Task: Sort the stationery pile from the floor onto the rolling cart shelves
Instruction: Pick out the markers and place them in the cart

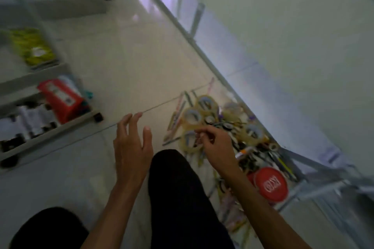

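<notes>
The stationery pile (228, 133) lies on the pale tiled floor (125, 62) against the base of the white wall (283, 26), at the right of the view. In it I count five rolls of clear tape (191, 117) (there may be more under the heap, blur hides it), one red round lid (271, 185) with white lettering at the near end, and a scatter of pens and pencils (176, 119) too tangled to number. The right hand (217, 145) reaches over the near tape rolls with thumb and forefinger drawn together; whether they pinch anything, I cannot tell. The left hand (132, 145) hovers above bare floor with fingers spread and straight, holding nothing. The rolling cart (50, 127) stands at the left edge of the view: one shelf carries a yellow-green packet (32, 46), the bottom shelf a red box (60, 99) and a row of dark-and-white items (26, 125). Two knees in black (178, 198) fill the foreground. The picture is motion-blurred and dim.
</notes>
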